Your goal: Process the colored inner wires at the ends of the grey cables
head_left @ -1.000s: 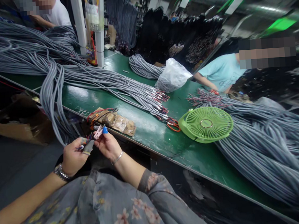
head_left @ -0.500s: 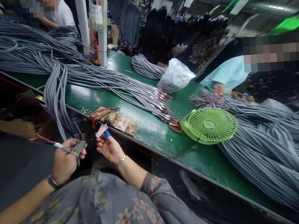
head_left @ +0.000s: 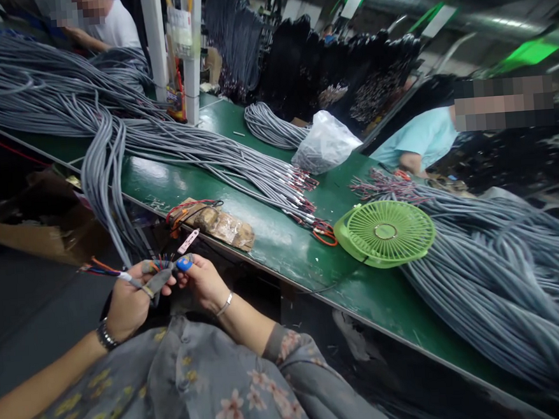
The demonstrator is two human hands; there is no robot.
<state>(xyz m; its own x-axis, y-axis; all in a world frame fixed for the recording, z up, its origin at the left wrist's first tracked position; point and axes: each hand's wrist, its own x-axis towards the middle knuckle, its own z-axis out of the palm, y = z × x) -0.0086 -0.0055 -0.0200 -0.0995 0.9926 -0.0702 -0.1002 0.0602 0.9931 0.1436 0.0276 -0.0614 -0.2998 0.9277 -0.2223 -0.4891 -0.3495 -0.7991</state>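
Note:
My left hand (head_left: 129, 306) is closed around a grey cable (head_left: 132, 278). Red, blue and orange wires (head_left: 102, 268) stick out of a white-wrapped part on its left side, and more thin coloured wire ends show above the fingers. A grey wrap (head_left: 159, 282) with a tan band lies along the thumb. Close beside it, my right hand (head_left: 203, 280) has thumb and fingers pinched together at the wire ends, a blue cover (head_left: 184, 263) on the thumb. Just above these fingertips is a pale pink strip (head_left: 188, 241); whether they hold it is unclear.
Beyond my hands, a taped wooden block (head_left: 228, 229) sits at the green table's (head_left: 264, 261) edge. Bundled grey cables (head_left: 218, 156), a white plastic bag (head_left: 325, 142) and a green fan (head_left: 385, 231) lie across the table. A cardboard box (head_left: 27, 240) is at left. Two people work opposite.
My right hand has moved left and down to the wire ends, its fingers drawing together. My left hand has shifted slightly right, still holding the cable.

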